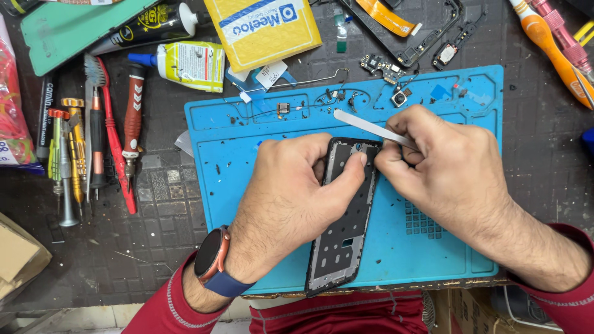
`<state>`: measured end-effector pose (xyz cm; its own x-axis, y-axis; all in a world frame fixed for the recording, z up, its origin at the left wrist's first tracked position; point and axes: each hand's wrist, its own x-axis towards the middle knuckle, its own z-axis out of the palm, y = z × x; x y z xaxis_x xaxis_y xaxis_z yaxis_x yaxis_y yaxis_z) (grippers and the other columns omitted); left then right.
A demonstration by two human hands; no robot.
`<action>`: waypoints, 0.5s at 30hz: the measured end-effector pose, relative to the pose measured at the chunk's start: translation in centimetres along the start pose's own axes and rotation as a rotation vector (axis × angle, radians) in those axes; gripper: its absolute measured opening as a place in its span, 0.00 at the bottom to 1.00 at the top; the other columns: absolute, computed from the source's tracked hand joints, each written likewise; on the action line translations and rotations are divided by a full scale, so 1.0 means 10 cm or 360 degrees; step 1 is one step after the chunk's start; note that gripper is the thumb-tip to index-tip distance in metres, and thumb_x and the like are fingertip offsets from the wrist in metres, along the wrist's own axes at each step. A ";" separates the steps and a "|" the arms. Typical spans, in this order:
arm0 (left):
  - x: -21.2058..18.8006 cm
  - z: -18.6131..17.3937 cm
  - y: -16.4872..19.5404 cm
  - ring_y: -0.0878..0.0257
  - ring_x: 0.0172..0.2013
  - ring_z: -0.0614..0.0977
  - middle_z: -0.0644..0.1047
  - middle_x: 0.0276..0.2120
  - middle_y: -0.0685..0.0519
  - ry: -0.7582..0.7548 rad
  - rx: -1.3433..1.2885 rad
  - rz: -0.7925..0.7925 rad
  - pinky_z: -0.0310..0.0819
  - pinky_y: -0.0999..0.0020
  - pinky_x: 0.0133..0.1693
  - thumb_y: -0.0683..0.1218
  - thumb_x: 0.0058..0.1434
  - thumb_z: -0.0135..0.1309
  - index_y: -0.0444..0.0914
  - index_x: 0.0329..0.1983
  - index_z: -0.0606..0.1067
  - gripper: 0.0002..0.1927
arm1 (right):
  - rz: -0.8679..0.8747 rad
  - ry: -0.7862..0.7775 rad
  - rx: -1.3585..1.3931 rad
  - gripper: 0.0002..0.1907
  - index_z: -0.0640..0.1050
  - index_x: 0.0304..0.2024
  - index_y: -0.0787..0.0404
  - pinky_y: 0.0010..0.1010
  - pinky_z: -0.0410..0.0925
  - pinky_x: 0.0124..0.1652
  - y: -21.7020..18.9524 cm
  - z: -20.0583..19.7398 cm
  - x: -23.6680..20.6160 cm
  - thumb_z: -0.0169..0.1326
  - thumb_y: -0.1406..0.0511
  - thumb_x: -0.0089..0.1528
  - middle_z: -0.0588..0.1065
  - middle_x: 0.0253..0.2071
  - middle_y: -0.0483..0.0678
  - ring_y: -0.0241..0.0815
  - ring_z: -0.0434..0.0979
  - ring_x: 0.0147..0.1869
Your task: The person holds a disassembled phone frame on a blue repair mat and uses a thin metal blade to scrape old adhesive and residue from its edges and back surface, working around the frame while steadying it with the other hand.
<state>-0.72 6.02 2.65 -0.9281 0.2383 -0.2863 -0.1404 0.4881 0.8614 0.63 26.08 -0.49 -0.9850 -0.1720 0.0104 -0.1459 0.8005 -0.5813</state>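
At the far left of the frame, a row of screwdrivers [74, 154] lies on the dark surface [154, 210]. A brown box [18, 256] in the lower left is cut off by the edge. Above, a green cover [68, 28] and two glue tubes [179, 62] sit near the top, partly out of the picture.

My left hand [291, 198] rests in the middle of the frame on the blue mat [247, 185]. A round watch [211, 253] is on that wrist. My fingers [352, 176] are curled and my thumb presses on the top of the black phone frame [343, 229]. The phone frame lies on the mat, slanting from the middle down to the bottom edge. My hand hides its upper left side.

My right hand [445, 167] is just right of the phone frame's top. Its fingers pinch silver tweezers [365, 127]. The tweezer tips are hidden under my fingers, so I cannot tell what they touch.

Tiny screws and small parts [396, 96] lie along the top of the mat, too small to make out well. In the upper right, orange and pink tools [557, 49] are cut off.
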 end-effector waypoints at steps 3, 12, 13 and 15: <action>0.00 0.00 -0.02 0.72 0.15 0.67 0.71 0.12 0.52 0.0025 0.0024 0.0000 0.62 0.67 0.18 0.49 0.59 0.61 0.33 0.21 0.74 0.17 | -0.0018 0.0025 -0.0003 0.10 0.76 0.40 0.66 0.30 0.70 0.26 0.01 0.01 0.00 0.62 0.68 0.60 0.73 0.21 0.46 0.37 0.78 0.24; 0.02 -0.01 0.00 0.75 0.16 0.68 0.72 0.12 0.56 0.0045 -0.0046 -0.0091 0.62 0.69 0.17 0.49 0.60 0.61 0.32 0.21 0.74 0.18 | 0.0341 -0.0336 0.0359 0.05 0.75 0.33 0.64 0.25 0.58 0.21 0.08 -0.24 0.12 0.55 0.67 0.61 0.63 0.14 0.44 0.29 0.60 0.20; 0.03 -0.02 0.01 0.75 0.16 0.69 0.72 0.12 0.56 0.0049 -0.0039 -0.0093 0.62 0.70 0.17 0.49 0.60 0.61 0.33 0.22 0.74 0.18 | 0.0364 -0.0328 0.0482 0.04 0.74 0.34 0.63 0.24 0.56 0.21 0.09 -0.24 0.13 0.53 0.67 0.62 0.63 0.17 0.41 0.27 0.59 0.21; 0.03 -0.04 0.03 0.76 0.16 0.69 0.73 0.12 0.57 0.0047 -0.0043 -0.0111 0.62 0.70 0.17 0.49 0.60 0.61 0.33 0.21 0.74 0.18 | 0.0410 -0.0306 0.0729 0.05 0.74 0.35 0.62 0.21 0.53 0.22 0.12 -0.24 0.14 0.49 0.68 0.65 0.65 0.22 0.35 0.23 0.57 0.25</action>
<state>-1.15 5.94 3.01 -0.9254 0.1793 -0.3339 -0.2140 0.4800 0.8508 -1.13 28.17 0.77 -0.9429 -0.1401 -0.3023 0.1941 0.5066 -0.8400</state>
